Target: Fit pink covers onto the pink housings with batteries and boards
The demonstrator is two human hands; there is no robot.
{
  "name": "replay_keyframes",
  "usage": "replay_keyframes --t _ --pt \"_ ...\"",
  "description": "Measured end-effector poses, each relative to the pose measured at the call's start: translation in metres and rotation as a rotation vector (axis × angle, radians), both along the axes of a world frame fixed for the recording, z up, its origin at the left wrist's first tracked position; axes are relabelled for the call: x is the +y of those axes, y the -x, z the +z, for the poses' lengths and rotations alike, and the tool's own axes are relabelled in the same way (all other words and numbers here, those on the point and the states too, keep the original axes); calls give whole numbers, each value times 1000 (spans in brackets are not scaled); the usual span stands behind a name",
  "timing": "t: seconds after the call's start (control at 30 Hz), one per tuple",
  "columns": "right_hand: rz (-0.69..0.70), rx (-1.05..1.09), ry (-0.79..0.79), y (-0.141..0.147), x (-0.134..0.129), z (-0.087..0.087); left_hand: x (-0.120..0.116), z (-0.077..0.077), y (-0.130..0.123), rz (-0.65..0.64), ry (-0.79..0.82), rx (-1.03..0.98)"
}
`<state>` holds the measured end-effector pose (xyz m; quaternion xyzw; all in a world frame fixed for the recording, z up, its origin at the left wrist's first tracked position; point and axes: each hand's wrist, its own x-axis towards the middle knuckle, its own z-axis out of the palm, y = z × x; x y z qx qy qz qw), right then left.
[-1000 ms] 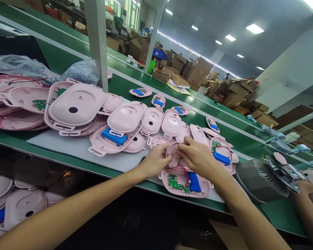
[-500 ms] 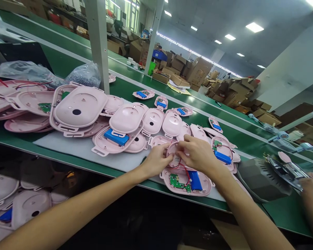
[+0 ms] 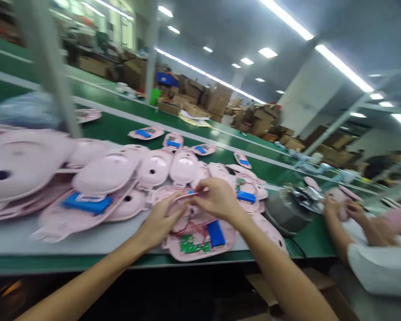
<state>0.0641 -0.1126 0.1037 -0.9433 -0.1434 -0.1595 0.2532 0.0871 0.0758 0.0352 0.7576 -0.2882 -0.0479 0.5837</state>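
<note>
My left hand (image 3: pixel 158 220) is closed on the edge of a pink plastic shell half (image 3: pixel 177 205), which is tilted up off the bench. At its upper rim, the fingers of my right hand (image 3: pixel 217 198) are pinched together; a bit of red shows at their tips, too blurred to name. Just below both hands lies an open pink shell half (image 3: pixel 194 255), its inside facing up. It contains a green circuit board (image 3: pixel 190 244), a blue battery pack (image 3: pixel 215 233) and thin red wires, partly hidden by the raised shell.
Many pink shells (image 3: pixel 102 171) are piled along a white foam sheet (image 3: pixel 13 243) on the green bench. Several more, with blue batteries, lie farther back. A grey fan-like device (image 3: pixel 285 211) stands to the right. Beyond it a co-worker's hands (image 3: pixel 341 207) hold a pink part.
The view has swung right and tilted, so the bench things appear farther left. The raised shell has tipped more edge-on, and my right fingers have moved from its inside to its rim.
</note>
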Motion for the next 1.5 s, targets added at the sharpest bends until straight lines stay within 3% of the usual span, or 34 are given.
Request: replay_keyframes --t 0.07,0.1,0.27,0.33,0.47,0.7,0.9,1.1,1.23,1.3,1.4,1.43,1.5 --pt "-18 -107 -181 8 -11 -5 2 -1 -8 -3 -86 26" --pt "-91 -153 -312 13 -23 -9 3 -2 -13 24 -111 33" --pt "-778 -303 -1338 47 -116 -38 5 -7 -24 138 -177 -6" --pt "-919 -290 -1589 50 -147 -45 2 -4 -22 167 -198 -16" --pt "-922 -250 -1765 34 -172 -40 -2 7 -18 120 -232 -35" --pt "-962 -324 -1941 19 -169 -28 -3 22 -6 54 -182 -41" --pt "-961 -337 -1999 18 -169 -25 1 19 -5 16 -109 -25" --pt "-985 -328 -1941 20 -164 -18 6 22 -5 -28 -103 -58" --pt "-804 -346 -1743 39 -108 -17 1 32 -1 -78 -130 -65" --pt "-534 -317 -1423 51 -65 -20 -5 32 -2 -98 -131 -65" --pt "-44 -239 -638 61 -11 -25 -16 24 -3 -99 -51 -40" --pt "73 -225 -399 60 1 -26 -18 20 -4 -97 -15 -20" --pt "200 -192 -98 54 12 -30 -21 11 -4 -62 58 31"
